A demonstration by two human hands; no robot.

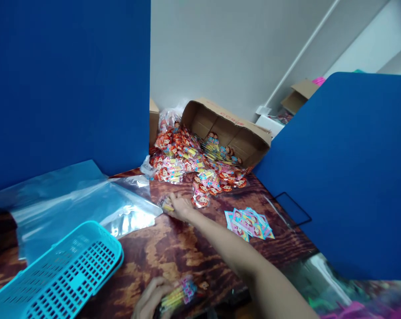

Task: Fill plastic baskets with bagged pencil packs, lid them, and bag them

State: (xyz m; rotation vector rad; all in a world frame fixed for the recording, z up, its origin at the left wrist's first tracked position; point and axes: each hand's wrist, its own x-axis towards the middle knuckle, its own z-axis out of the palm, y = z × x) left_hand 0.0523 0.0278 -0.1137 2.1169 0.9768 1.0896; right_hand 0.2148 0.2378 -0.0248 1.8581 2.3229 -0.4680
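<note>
My left hand point(150, 297) is at the near edge of the table, its fingers wrapped round a bundle of yellow sticks point(174, 297) with pink and blue ends. What the sticks are I cannot make out. Farther forward, my right hand point(180, 207) is closed on a small clear packet point(167, 204) with something yellow inside, low over the wooden table top. Beyond it lies a heap of clear packets with red-haired cartoon figures point(173, 164), spilling from a tipped cardboard box point(227, 116). Printed cartoon cards point(249, 223) lie spread right of my right forearm.
A turquoise plastic basket point(100, 230) stands at the left, beside large clear plastic sheets point(77, 195). Blue partitions point(67, 79) rise on both sides. A black wire loop point(300, 208) sticks out at the right partition. Clear plastic and pink items point(349, 308) lie at lower right.
</note>
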